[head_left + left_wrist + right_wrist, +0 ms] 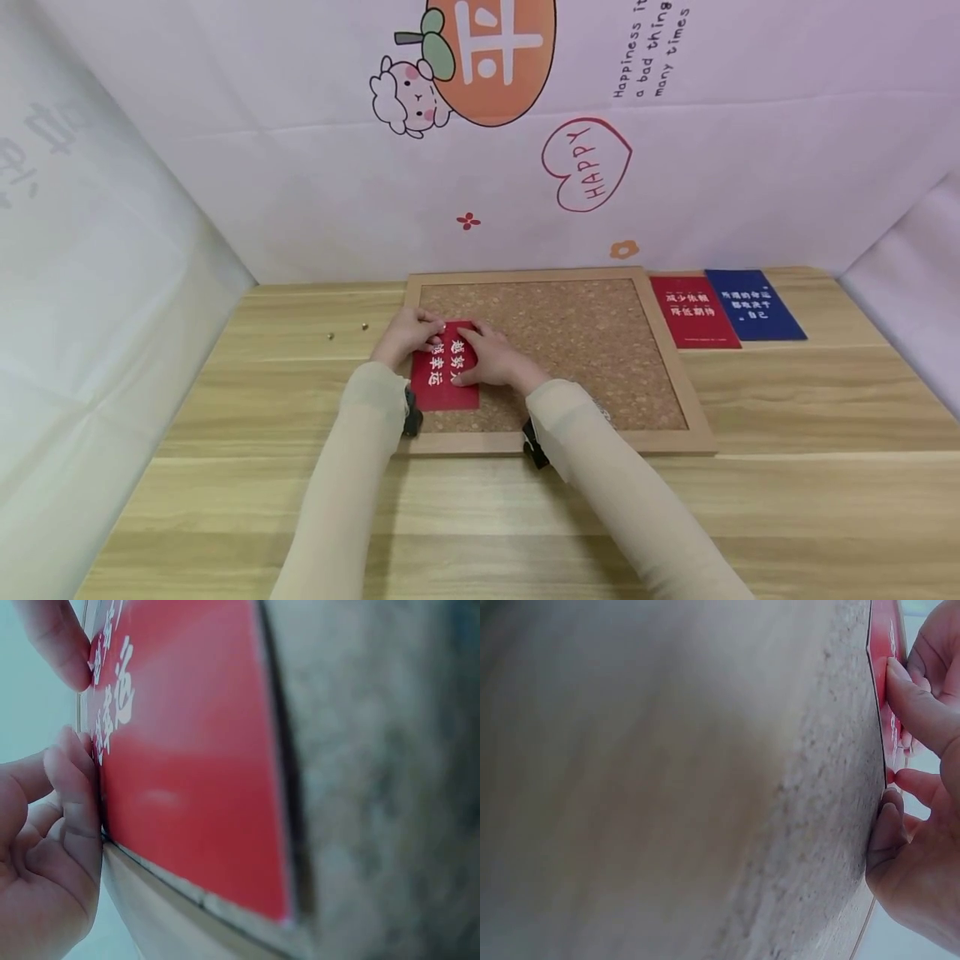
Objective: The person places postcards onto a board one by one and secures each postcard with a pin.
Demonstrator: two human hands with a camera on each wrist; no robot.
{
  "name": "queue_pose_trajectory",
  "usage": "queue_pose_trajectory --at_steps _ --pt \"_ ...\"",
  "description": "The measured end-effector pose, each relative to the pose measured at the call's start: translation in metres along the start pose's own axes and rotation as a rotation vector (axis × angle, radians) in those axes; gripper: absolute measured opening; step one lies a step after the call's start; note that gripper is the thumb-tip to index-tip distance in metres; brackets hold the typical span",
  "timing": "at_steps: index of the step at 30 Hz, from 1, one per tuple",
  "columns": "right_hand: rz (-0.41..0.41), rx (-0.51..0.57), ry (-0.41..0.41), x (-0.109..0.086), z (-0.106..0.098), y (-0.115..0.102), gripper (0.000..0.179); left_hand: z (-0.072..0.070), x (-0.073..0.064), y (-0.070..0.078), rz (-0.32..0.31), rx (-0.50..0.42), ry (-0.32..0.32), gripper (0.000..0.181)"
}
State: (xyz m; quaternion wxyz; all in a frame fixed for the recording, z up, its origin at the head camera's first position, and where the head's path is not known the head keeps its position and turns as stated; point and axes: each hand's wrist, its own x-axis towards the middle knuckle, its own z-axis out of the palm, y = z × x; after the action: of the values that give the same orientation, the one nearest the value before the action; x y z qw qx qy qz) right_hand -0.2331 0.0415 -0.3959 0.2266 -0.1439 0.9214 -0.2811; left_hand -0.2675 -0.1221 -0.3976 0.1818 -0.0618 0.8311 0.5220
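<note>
A red card with white characters lies on the left part of a framed cork board. At the card's upper left, my left hand has its fingers bent and the fingertips gathered close over the surface. In the left wrist view those fingers come right up to the card's edge; I cannot tell what they hold. From the right, my right hand presses the card, its thumb straight on the red face. Its other fingers reach the card's upper edge.
Two small gold-coloured pins lie on the wooden table left of the board. Right of the board, a second red card and a blue card lie side by side. A printed white cloth rises behind the table.
</note>
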Motion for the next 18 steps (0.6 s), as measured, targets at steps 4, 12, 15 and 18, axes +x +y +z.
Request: queue_pose_trajectory --at_steps 4,12,15,18 --pt "0.002 -0.002 0.000 0.0001 -0.0006 -0.0001 0.085 -0.0001 0.0009 0.0000 0.000 -0.041 -0.008 0.032" --pt "-0.007 -0.002 0.005 0.0012 -0.0003 0.0010 0.085 -0.0019 0.0005 -0.0014 -0.009 -0.070 -0.005 0.035" --pt "-0.008 0.000 0.007 0.0016 0.0000 0.0016 0.085 -0.0028 0.0003 -0.0020 -0.002 -0.073 -0.008 0.034" --pt "-0.005 0.000 0.007 0.0020 0.0004 0.0022 0.085 -0.0033 0.0003 -0.0033 0.013 -0.081 -0.017 0.034"
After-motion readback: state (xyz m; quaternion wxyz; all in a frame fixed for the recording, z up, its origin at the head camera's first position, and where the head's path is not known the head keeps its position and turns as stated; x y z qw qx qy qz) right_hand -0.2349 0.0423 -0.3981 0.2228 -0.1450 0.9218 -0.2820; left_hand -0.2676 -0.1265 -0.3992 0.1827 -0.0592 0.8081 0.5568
